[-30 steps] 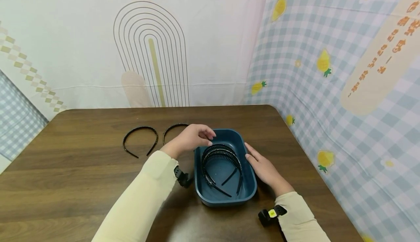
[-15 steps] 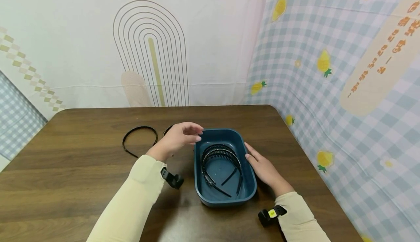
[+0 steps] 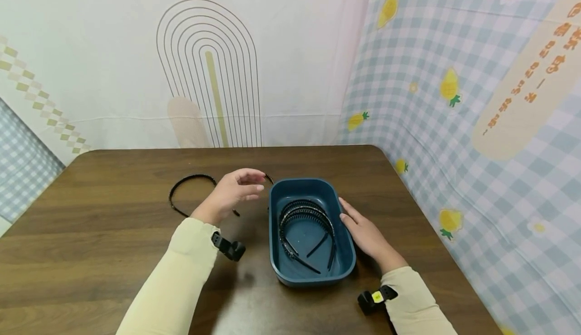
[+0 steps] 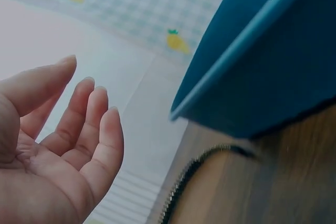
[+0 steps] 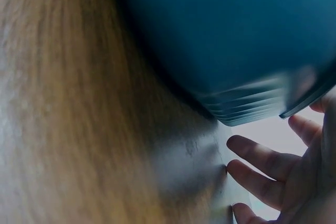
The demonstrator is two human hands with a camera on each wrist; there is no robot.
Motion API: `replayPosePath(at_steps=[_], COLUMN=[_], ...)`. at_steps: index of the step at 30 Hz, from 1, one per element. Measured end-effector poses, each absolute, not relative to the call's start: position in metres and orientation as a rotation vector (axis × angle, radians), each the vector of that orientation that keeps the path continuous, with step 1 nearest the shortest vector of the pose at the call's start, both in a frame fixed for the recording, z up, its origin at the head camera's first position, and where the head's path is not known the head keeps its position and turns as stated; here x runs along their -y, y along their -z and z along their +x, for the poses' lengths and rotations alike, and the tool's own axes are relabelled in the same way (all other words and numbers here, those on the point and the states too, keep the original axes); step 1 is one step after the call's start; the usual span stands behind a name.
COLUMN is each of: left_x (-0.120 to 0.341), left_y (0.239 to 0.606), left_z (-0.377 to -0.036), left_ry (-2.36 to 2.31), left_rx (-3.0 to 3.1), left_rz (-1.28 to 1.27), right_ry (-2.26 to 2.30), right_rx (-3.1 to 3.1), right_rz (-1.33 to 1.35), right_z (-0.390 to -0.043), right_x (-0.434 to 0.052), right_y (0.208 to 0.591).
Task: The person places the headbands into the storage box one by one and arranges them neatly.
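Observation:
My left hand (image 3: 231, 193) is raised over the table left of a blue plastic bin (image 3: 313, 188), with its fingers loosely bent and nothing in them. Beneath it lies a black headband (image 3: 269, 178), mostly covered by the hand in the head view; in the left wrist view its toothed band (image 4: 181, 182) curves beside the bin. Another black headband (image 3: 171, 193) lies farther left, partly behind the hand. Several black headbands (image 3: 305, 207) sit nested inside the bin. My right hand (image 3: 367, 231) rests against the bin's right side, fingertips at the rim, fingers extended in the right wrist view.
The brown wooden table (image 3: 113, 234) carries the bin and loose headbands. A white printed cloth (image 3: 299, 72) hangs behind its far edge, and a checked cloth (image 3: 422, 118) hangs along the right. Each wrist wears a small black camera (image 3: 232, 250).
My left hand has moved left, away from the bin's rim to above the headband beside it. That headband's right part now shows past the fingers. The right hand and bin stay put.

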State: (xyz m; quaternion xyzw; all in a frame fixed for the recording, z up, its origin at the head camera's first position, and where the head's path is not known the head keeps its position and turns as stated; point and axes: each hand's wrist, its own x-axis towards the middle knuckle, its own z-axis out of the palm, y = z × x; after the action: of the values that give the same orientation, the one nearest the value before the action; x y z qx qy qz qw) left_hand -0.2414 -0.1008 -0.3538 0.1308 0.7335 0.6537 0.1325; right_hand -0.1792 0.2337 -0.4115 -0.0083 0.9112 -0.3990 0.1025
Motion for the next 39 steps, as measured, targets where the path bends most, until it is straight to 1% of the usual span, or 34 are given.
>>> replayPosePath(at_steps=[9,17,25,31,39], left_x=[0.126,0.146,0.164,0.179,0.2], left_y=[0.365,0.367,0.375,0.377,0.379], left_z=[-0.253,-0.254,-0.253,-0.254,-0.259], left_ry=[-1.984,-1.964,-1.904,-1.769,-1.709], left_rx=[-2.145,-2.169,-2.255,-2.362,-2.444], left_rz=[0.293,0.247,0.207,0.155,0.175], right_ry=[1.171,1.184,1.185,1.193,1.197], right_rx=[-2.689,-2.691,-2.703,-2.7,-2.702], right_rz=[-0.021,-0.025,-0.027,-0.022,-0.018], right_z=[-0.177,-0.174,-0.174,-0.174,-0.175], right_x=[-0.235,-0.236,-0.235,-0.234,-0.232], right_y=[0.411,0.414,0.417,0.418,0.419])
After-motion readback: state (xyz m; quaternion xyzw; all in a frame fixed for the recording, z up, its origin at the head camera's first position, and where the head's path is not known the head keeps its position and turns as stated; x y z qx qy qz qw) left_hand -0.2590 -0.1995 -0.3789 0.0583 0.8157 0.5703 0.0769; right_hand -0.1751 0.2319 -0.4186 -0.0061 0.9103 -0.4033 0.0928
